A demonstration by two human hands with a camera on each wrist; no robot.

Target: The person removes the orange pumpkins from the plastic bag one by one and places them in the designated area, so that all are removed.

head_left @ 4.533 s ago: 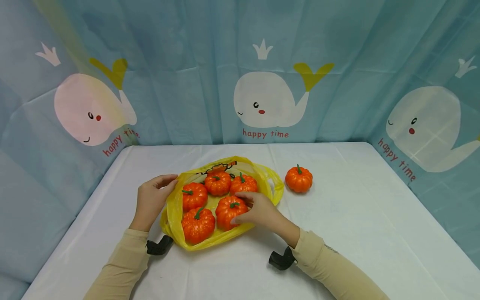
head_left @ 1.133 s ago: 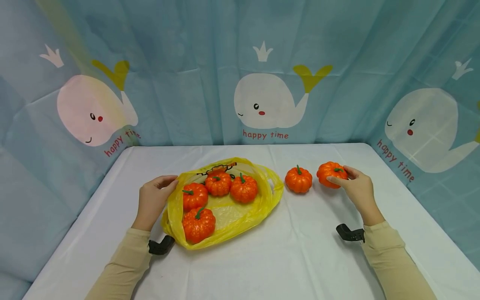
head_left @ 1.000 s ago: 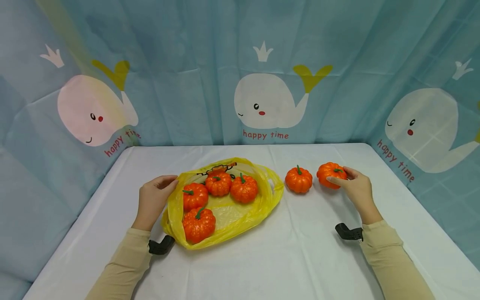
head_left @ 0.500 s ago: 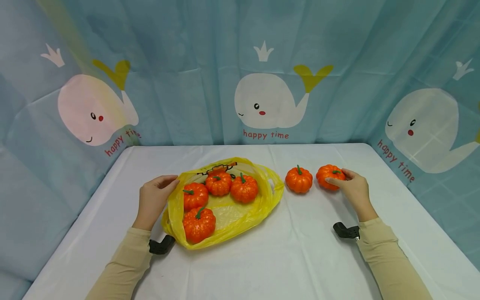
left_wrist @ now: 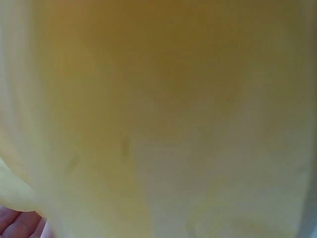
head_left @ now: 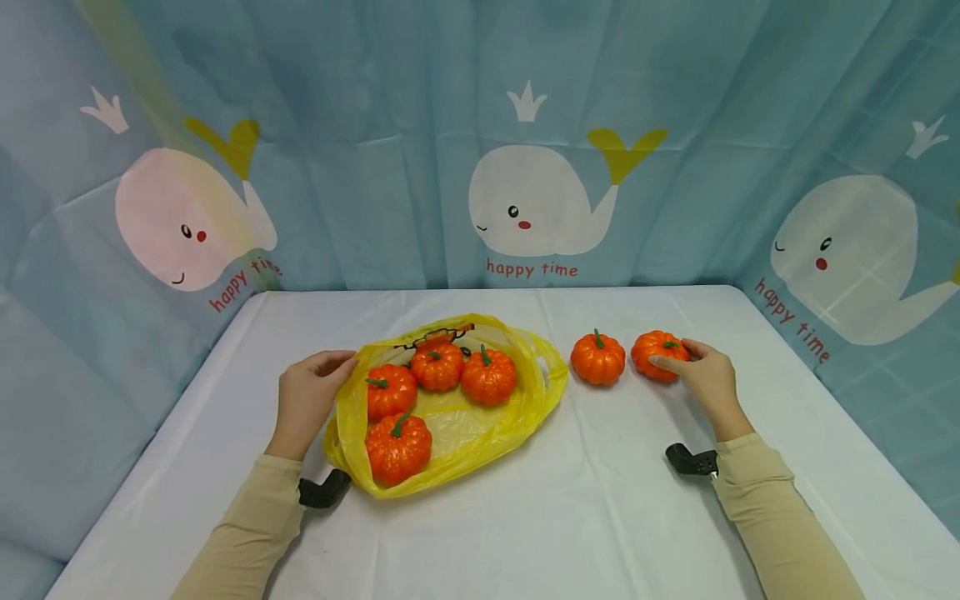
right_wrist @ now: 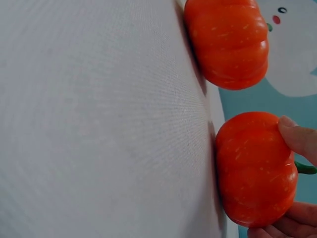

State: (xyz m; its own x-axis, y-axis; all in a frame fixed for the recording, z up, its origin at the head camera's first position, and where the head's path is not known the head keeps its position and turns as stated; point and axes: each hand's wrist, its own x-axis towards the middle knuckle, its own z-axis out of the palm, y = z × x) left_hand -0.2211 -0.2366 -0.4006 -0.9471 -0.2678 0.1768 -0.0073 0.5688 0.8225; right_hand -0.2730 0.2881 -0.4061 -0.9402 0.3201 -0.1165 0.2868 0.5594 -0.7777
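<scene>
A yellow plastic bag [head_left: 480, 450] lies with its mouth spread on the table, and several small orange pumpkins [head_left: 399, 450] with green stems sit inside. At its left rim my left hand [head_left: 309, 396] pinches the bag's edge between thumb and fingers. Blurred yellow plastic [left_wrist: 173, 124] fills most of the left wrist view. My right hand [head_left: 708, 375] grips another pumpkin [head_left: 652, 354] that rests on the table at the right, thumb on one side and fingers on the other. The right wrist view shows this held pumpkin [right_wrist: 255, 168] against the cloth, its stem tilted toward the palm.
One more pumpkin [head_left: 597, 360] stands on the white tablecloth [head_left: 525, 533] between the bag and the held pumpkin. A blue curtain [head_left: 352, 208] printed with whales hangs behind and at both sides. A black wrist camera [head_left: 690, 461] sits at each cuff.
My right hand has taken a pumpkin from the bag's front right and brought it to the table at the right, beside the other one. It has shifted down slightly lately. My left hand stays put.
</scene>
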